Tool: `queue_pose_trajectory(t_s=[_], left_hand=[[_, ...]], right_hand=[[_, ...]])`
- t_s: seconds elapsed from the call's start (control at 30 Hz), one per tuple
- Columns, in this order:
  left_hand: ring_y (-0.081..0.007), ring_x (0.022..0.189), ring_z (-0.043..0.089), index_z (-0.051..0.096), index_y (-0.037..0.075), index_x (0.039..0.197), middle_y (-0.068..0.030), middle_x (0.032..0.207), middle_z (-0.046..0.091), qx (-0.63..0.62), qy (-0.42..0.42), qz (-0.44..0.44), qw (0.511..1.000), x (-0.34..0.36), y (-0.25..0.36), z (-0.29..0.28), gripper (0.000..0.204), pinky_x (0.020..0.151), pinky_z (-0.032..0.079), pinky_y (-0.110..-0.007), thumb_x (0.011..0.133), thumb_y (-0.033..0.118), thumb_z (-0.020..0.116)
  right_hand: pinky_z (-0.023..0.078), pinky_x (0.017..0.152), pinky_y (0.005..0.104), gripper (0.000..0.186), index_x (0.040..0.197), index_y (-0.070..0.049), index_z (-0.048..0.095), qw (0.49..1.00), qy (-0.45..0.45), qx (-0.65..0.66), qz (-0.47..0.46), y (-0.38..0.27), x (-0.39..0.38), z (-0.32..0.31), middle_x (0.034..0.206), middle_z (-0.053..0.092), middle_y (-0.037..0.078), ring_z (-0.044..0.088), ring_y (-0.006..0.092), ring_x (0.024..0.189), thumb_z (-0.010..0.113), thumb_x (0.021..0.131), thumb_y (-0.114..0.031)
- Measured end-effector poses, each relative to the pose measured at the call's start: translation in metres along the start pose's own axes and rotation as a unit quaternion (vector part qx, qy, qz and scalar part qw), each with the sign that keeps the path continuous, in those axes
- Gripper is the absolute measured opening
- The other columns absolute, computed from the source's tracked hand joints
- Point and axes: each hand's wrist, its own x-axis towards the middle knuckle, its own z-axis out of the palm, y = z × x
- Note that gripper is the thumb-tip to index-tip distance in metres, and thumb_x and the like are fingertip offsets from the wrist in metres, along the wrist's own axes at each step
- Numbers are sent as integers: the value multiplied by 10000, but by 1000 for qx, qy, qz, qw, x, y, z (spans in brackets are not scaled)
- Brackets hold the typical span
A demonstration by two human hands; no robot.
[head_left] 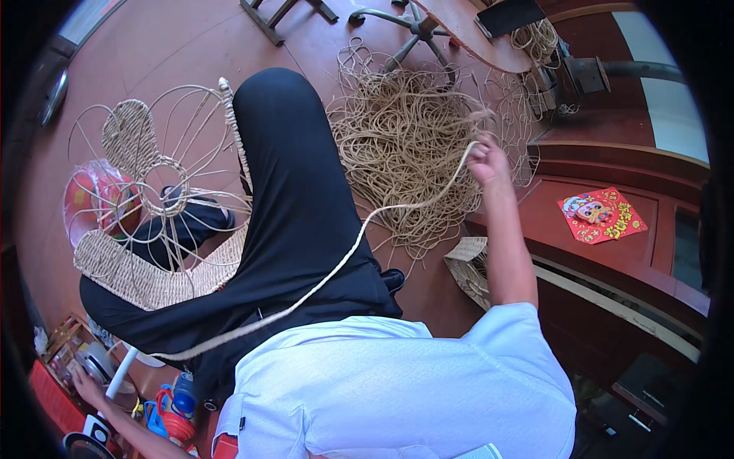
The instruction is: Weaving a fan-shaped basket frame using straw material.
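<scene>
A pale straw cord [359, 232] runs from my right hand [487, 159] down across my lap to the lower left. My right hand is raised at the end of an outstretched arm, its fingers closed round the cord, with a frayed end beyond them. My left hand [88, 385] reaches to the lower left, beside a box of small items [70, 344]; its fingers are too small and blurred to read. A flower-shaped wire frame [183, 153] rests against my left leg. Its centre ring, one petal [130, 136] and a lower band [160, 271] are wrapped with woven cord.
A big tangled heap of cord [405, 145] covers the floor ahead, by a wheeled chair base [423, 29]. A woven piece [468, 268] stands by a dark red cabinet [627, 199] at right. A red and blue plastic object [174, 413] lies at lower left.
</scene>
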Motion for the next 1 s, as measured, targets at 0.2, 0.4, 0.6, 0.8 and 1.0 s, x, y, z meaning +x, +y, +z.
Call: queue_pose_trajectory(t_s=[0.2,0.4,0.6,0.8,1.0], left_hand=[[-123,1001,657,625,-3,1425,-119,1322,697,-174,-217,281,918,-268,260,130,380,911,536,-292,1100,182,557],[-101,797,695,405,-13,1590,-190,1475,589,-234,-637,166,716,-421,370,219,630,573,526,-204,1009,92,626],[-63,724,619,485,3,1501,-30,1014,618,-218,-728,47,649,-453,360,263,523,549,467,-212,1040,169,665],[-45,703,484,726,32,1095,36,832,598,-174,-699,161,675,-437,351,251,270,636,394,-231,1104,251,569],[2,579,425,720,42,1117,-8,967,748,-201,-516,152,819,-345,305,183,216,501,305,-200,1071,217,602]], right_hand=[[557,672,246,216,1158,-56,603,976,-158,-58,136,164,-149,95,983,691,79,643,107,787,500,1154,-246],[587,754,267,255,1185,-53,579,938,-303,-76,150,198,-237,132,1090,725,128,694,125,832,501,1160,-295],[574,662,257,237,1199,-61,576,924,-334,-99,159,198,-253,131,1098,714,121,669,101,780,482,1166,-276],[396,514,192,154,1142,-93,589,980,-160,-90,83,129,-161,98,910,623,5,487,44,618,524,1148,-232],[310,427,193,122,1121,-108,566,998,-14,-33,58,35,-54,33,810,560,-32,388,40,510,516,1147,-216]])
